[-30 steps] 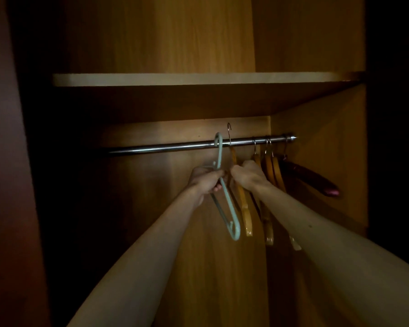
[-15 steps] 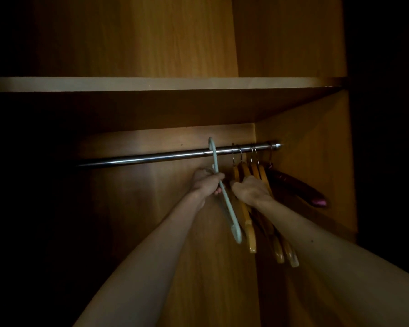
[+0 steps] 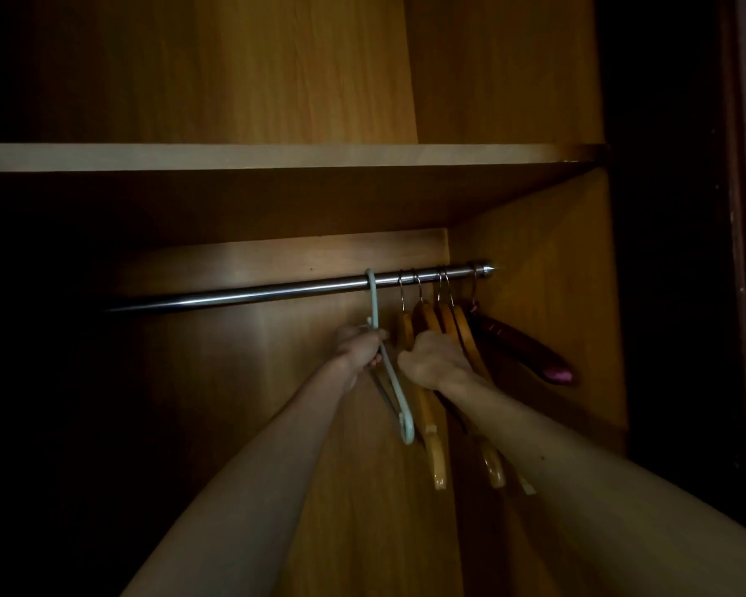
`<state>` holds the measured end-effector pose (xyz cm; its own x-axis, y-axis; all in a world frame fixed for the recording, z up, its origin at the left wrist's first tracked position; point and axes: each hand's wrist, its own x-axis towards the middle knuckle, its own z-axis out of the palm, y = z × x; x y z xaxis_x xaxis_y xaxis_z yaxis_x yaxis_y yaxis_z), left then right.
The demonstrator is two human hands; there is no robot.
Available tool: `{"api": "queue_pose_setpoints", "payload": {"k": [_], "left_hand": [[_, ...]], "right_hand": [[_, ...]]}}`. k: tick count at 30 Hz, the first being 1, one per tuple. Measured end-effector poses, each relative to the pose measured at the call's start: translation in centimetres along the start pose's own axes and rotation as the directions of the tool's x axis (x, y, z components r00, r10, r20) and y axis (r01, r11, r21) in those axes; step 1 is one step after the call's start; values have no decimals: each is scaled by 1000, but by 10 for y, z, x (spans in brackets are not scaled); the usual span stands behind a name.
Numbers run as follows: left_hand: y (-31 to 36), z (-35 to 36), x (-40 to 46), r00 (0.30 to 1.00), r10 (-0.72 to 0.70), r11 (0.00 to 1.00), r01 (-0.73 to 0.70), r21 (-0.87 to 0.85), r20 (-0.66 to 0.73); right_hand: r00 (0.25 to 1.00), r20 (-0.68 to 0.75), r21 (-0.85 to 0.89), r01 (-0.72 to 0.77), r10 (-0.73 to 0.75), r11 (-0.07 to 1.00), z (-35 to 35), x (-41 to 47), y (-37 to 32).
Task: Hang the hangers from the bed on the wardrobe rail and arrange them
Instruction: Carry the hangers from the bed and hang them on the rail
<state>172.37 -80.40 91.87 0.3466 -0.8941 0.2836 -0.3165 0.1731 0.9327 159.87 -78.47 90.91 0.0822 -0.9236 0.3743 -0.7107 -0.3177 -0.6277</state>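
A pale green hanger (image 3: pixel 390 372) hangs by its hook on the metal rail (image 3: pixel 276 290), left of four wooden hangers (image 3: pixel 431 424) that are bunched toward the rail's right end. The left hand (image 3: pixel 360 346) is closed around the green hanger just below its hook. The right hand (image 3: pixel 433 359) grips the wooden hangers at their necks. Farthest right, near the side wall, hangs a dark purple hanger (image 3: pixel 522 346). A wooden shelf (image 3: pixel 276 157) runs above the rail.

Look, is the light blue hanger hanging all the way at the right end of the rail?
No, the light blue hanger hangs left of the wooden hangers, and a dark purple hanger sits nearest the right end of the rail.
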Motion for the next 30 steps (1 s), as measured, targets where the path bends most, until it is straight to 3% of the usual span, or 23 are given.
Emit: {"api": "queue_pose_setpoints", "payload": {"k": [8, 15, 19, 23, 26, 28, 30], "left_hand": [[-13, 3, -10, 991, 95, 994, -90, 54, -93], [-69, 4, -58, 969, 196, 975, -209, -77, -147], [-150, 17, -100, 992, 26, 998, -33, -49, -126], [-250, 32, -174, 988, -146, 987, 142, 73, 56], [-329, 43, -239, 904, -363, 924, 316, 217, 227], [-382, 49, -284, 794, -500, 849, 372, 375, 346], [-430, 53, -329, 640, -627, 759, 374, 533, 443]], "right_hand": [[999, -38, 88, 40, -36, 995, 6, -13, 7], [996, -73, 200, 73, -59, 977, 18, -84, 25], [984, -165, 204, 104, -70, 973, 39, -146, 50], [989, -145, 216, 16, 16, 976, 89, -214, 105], [984, -29, 204, -164, 174, 965, 137, -271, 163], [954, 101, 157, -297, 284, 942, 172, -312, 205], [888, 238, 65, -418, 393, 906, 208, -353, 248]]}}
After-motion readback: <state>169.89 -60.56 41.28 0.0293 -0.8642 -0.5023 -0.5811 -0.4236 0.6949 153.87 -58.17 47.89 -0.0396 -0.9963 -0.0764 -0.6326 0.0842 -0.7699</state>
